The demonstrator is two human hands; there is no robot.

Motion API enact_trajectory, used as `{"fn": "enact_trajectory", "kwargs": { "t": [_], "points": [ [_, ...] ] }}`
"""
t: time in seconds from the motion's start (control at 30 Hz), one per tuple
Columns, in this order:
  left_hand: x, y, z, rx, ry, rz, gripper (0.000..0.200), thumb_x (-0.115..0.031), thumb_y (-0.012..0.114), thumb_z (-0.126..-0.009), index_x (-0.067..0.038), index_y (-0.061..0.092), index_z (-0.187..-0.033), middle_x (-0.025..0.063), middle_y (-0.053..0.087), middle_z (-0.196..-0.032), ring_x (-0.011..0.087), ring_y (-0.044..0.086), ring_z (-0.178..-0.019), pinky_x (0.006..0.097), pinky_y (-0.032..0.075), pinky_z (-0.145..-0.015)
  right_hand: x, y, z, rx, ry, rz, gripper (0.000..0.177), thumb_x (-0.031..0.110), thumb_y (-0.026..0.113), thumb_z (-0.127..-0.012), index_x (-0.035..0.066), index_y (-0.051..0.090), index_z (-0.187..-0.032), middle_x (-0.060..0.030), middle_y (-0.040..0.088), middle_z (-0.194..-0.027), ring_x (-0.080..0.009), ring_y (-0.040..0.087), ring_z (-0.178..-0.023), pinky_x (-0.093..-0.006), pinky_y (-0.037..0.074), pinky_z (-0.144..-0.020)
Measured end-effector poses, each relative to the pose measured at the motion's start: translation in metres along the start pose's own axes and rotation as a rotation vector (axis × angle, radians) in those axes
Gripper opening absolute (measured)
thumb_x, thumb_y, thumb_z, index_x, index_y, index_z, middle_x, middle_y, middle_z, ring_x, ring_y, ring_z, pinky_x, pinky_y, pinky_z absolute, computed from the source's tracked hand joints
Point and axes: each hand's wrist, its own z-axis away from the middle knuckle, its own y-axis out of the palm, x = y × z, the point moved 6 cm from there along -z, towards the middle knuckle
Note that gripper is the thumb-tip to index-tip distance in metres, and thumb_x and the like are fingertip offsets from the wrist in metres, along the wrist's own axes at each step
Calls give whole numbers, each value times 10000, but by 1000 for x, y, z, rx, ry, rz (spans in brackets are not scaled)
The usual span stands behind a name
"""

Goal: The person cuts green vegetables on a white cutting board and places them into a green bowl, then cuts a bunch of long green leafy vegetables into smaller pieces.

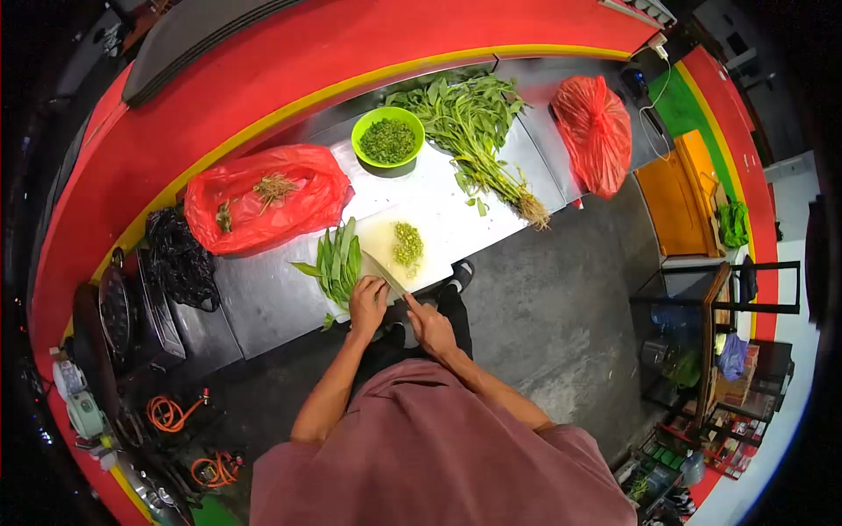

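Entry: greens, knife, cut risk.
Our left hand point(368, 299) clamps the greens point(338, 258) on the cutting board point(379, 230); our right hand point(429, 321) grips the knife point(384, 273), blade just beside that hand, so a slip could cut us.

On my feed the person wears a loose, plain T-shirt point(438, 447) in a faded maroon-pink. Its short sleeves point(553, 436) end about the elbows, so both forearms are bare down to the left hand point(368, 298) and the right hand point(430, 326), which are bare too. Past the shirt I make out dark trousers point(452, 311) and one dark shoe point(462, 274) with a pale edge. Finer detail is too small for me to read.
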Motion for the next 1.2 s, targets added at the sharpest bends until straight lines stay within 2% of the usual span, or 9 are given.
{"fn": "enact_trajectory", "kwargs": {
  "t": [0.2, 0.23, 0.37, 0.5, 0.67, 0.73, 0.87, 0.93, 1.2],
  "points": [
    [-10, -4, -3, 23, -6, 54, 181, -1, 685, -903, -12, 718, -1081, 128, 652, -961, 298, 656, -876, 389, 521, -793, -3, -19, -10, -177, 28, -114, 541, 133, 636, -990, 91, 486, -1509, -210, 665, -952, -408, 668, -826, -471, 531, -721],
    [-11, -4, -4, 20, 1, 52, 185, 3, 685, -897, -14, 720, -1077, 124, 651, -953, 296, 655, -874, 387, 518, -797, -7, -20, -11, -134, 104, -145, 541, 131, 618, -1002, 90, 473, -1521, -232, 680, -1016, -426, 671, -893, -469, 532, -776],
    [-14, -7, -5, -4, -12, 68, 128, -61, 700, -904, -35, 737, -1024, 113, 655, -937, 343, 637, -909, 425, 501, -821, -4, -25, -19, -95, 58, -233, 525, 161, 591, -1025, 89, 464, -1529, -265, 683, -1100, -443, 668, -969, -465, 524, -851],
    [-12, -6, -5, 9, -8, 57, 143, -50, 691, -913, -21, 740, -1043, 130, 667, -952, 312, 652, -896, 399, 512, -812, -2, -15, -17, 68, 129, -384, 481, 243, 489, -1084, 112, 446, -1544, -319, 616, -1317, -477, 601, -1221, -457, 494, -994],
    [-13, -7, -5, 6, 1, 32, 148, -67, 693, -911, -22, 739, -1044, 132, 674, -974, 347, 650, -948, 421, 509, -841, 6, -9, -9, 145, 149, -331, 472, 233, 487, -1087, 103, 446, -1539, -300, 623, -1320, -469, 609, -1215, -456, 503, -978],
    [-13, -7, -5, -4, -2, 10, 151, -65, 694, -909, -17, 735, -1046, 135, 672, -980, 347, 651, -948, 421, 509, -839, 7, -9, -8, 52, 53, -380, 467, 201, 504, -1076, 86, 458, -1526, -311, 661, -1039, -477, 642, -957, -504, 496, -851],
    [-8, -4, -3, 6, -8, 35, 155, -60, 703, -907, -10, 734, -1050, 138, 667, -978, 348, 648, -940, 422, 509, -831, 7, -8, -8, 53, 27, -354, 466, 203, 493, -1080, 84, 451, -1529, -308, 660, -1038, -479, 639, -957, -501, 496, -840],
    [-11, -6, -4, 9, -4, 34, 155, -62, 703, -909, -10, 734, -1051, 135, 666, -979, 348, 646, -936, 423, 508, -829, 7, -7, -9, 150, 128, -357, 467, 204, 486, -1082, 85, 446, -1532, -305, 659, -1034, -489, 632, -954, -505, 495, -837],
    [-14, -7, -5, 14, 14, 27, 145, -65, 706, -909, -7, 735, -1038, 126, 654, -966, 336, 634, -936, 423, 499, -825, -1, 5, -16, 76, 50, -308, 480, 233, 456, -1087, 110, 422, -1550, -292, 656, -1024, -490, 625, -958, -533, 486, -846]
  ]
}}
